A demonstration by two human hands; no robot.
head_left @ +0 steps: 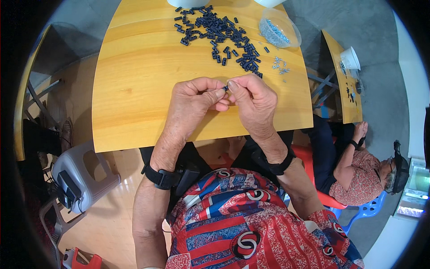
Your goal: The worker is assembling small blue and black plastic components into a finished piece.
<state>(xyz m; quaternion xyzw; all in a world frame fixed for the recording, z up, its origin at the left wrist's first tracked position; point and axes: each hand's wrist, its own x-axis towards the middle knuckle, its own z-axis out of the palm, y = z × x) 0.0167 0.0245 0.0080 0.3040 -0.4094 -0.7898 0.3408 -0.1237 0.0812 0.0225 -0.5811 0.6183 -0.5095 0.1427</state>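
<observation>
Over the near half of the wooden table [130, 107], my two hands meet fingertip to fingertip. Between thumb and forefinger, my left hand [195, 96] pinches a small black plastic piece [225, 88], mostly covered by the fingers. My right hand [253, 96] is closed at the same piece, thumb and forefinger pressed together against its right side. Whether a tiny second part sits in the right fingertips cannot be made out. Just beyond the hands spreads a loose pile of small black plastic pieces [215, 27].
A clear round tub [293, 33] holding small shiny bits stands at the far right, with loose silvery bits [281, 66] before it. A white container [188, 2] is at the far edge. Another person [363, 179] sits at a table to the right. A grey plastic stool [83, 172] stands left.
</observation>
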